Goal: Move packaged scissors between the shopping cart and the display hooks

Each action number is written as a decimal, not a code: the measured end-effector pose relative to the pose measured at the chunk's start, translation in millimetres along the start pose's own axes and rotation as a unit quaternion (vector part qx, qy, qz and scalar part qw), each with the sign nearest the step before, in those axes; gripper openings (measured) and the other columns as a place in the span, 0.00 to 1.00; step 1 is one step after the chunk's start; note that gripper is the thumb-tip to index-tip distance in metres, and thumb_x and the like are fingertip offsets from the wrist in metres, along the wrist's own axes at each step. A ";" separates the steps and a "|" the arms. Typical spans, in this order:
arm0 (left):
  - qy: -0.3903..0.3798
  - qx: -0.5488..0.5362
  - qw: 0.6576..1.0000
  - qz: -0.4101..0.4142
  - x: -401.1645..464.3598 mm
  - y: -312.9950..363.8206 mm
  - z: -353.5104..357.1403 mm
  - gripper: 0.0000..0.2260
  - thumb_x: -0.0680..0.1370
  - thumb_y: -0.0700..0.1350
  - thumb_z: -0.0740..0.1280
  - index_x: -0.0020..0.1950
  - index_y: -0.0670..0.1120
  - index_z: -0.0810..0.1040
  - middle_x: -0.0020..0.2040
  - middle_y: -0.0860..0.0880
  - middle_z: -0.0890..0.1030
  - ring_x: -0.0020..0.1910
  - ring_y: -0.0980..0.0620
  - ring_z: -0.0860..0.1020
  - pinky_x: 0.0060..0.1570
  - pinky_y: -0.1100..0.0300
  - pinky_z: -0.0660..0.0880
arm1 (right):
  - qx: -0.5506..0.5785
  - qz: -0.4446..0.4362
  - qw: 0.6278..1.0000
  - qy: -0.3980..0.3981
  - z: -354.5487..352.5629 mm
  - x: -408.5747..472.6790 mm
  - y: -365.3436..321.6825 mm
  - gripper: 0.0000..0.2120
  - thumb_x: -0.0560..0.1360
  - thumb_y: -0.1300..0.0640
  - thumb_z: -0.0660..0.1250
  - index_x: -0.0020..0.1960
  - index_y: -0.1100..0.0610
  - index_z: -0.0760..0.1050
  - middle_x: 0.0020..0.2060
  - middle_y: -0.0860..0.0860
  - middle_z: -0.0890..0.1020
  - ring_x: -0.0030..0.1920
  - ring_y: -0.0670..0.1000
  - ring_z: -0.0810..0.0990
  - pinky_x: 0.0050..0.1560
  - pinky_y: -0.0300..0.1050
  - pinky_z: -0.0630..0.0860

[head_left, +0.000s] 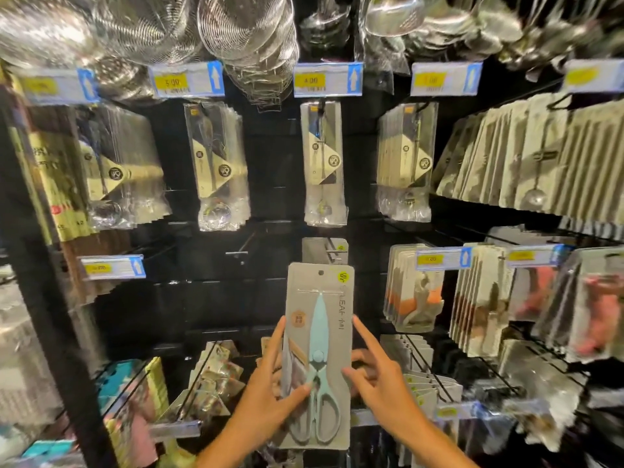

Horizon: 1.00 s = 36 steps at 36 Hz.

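A grey card pack of light-blue scissors (317, 352) stands upright in front of the display wall, blades pointing up, its hang hole at the top. My left hand (270, 390) grips its left edge, thumb across the front near the pivot. My right hand (378, 376) holds the right edge, index finger stretched up along it. Just above and behind the pack, another grey pack (324, 250) hangs on a display hook. An empty metal hook (241, 251) sticks out to the upper left. No shopping cart is in view.
Bagged utensils (324, 163) hang in rows above under price tags (327, 79). Wire strainers (246, 32) hang along the top. More carded goods (413, 288) crowd the right side and lower shelves. A black upright post (40, 265) runs down the left.
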<state>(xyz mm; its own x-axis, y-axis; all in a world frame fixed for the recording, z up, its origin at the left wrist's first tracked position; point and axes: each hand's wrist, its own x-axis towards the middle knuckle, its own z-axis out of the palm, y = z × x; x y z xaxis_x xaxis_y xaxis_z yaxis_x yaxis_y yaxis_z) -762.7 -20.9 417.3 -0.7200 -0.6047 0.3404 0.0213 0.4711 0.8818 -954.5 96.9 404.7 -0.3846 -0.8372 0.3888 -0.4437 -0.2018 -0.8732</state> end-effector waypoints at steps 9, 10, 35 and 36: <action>-0.033 0.018 0.999 -0.007 20.0 10.4 15.3 0.48 0.73 0.53 0.77 0.75 0.77 0.43 0.75 0.61 0.69 0.68 0.61 0.75 0.63 0.60 0.78 | -0.038 0.009 0.999 0.036 -19.0 6.9 4.7 0.40 0.80 0.61 0.67 0.76 0.27 0.52 0.49 0.44 0.84 0.45 0.56 0.84 0.48 0.60 0.83; -0.031 0.011 0.999 -0.007 21.7 11.2 15.7 0.48 0.73 0.51 0.77 0.75 0.77 0.44 0.74 0.60 0.70 0.67 0.60 0.76 0.61 0.60 0.79 | -0.043 0.005 0.998 0.036 -20.1 7.9 3.0 0.40 0.80 0.61 0.66 0.76 0.27 0.51 0.50 0.44 0.84 0.46 0.55 0.84 0.48 0.58 0.83; -0.029 0.028 0.998 -0.038 38.2 4.7 10.6 0.51 0.71 0.50 0.79 0.74 0.78 0.45 0.73 0.57 0.73 0.68 0.55 0.76 0.64 0.54 0.77 | -0.038 0.002 0.999 0.030 -18.9 26.1 16.6 0.32 0.84 0.59 0.60 0.79 0.35 0.53 0.56 0.36 0.82 0.54 0.51 0.83 0.57 0.57 0.81; -0.029 0.027 0.998 -0.041 40.0 2.7 9.5 0.51 0.71 0.49 0.79 0.74 0.78 0.45 0.72 0.57 0.74 0.67 0.56 0.77 0.63 0.56 0.78 | -0.038 0.003 0.999 0.031 -17.1 27.9 17.9 0.32 0.84 0.59 0.60 0.79 0.35 0.53 0.57 0.36 0.82 0.54 0.51 0.83 0.57 0.59 0.80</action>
<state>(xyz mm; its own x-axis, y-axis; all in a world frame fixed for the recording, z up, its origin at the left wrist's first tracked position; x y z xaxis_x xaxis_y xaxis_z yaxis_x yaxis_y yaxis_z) -798.0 -37.8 430.3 -0.7563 -0.6059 0.2468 -0.0763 0.4564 0.8865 -987.1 78.6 405.0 -0.4361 -0.8050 0.4023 -0.5001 -0.1549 -0.8520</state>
